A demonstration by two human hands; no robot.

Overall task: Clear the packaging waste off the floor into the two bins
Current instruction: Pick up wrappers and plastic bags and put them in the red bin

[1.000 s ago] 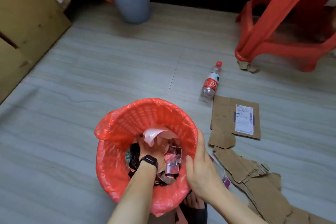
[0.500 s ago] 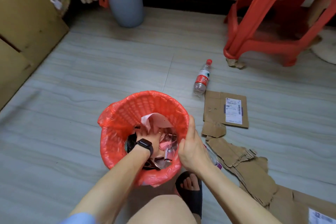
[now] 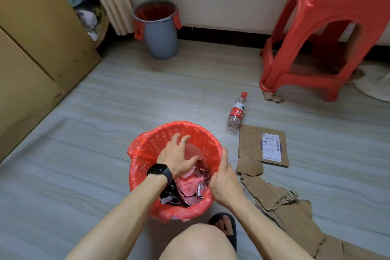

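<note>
- The left hand [image 3: 177,158] hovers over the red-lined bin [image 3: 145,150], fingers spread, holding nothing.
- The right hand [image 3: 226,181] grips the bin's right rim.
- Wrappers [image 3: 190,186] lie inside.
- A bottle [image 3: 236,114] and torn cardboard [image 3: 272,198] lie on the floor beside it.

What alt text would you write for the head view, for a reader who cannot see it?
A person's left hand spreads open over a red-lined bin while the right hand holds its rim. A bottle and torn cardboard lie nearby.
</note>
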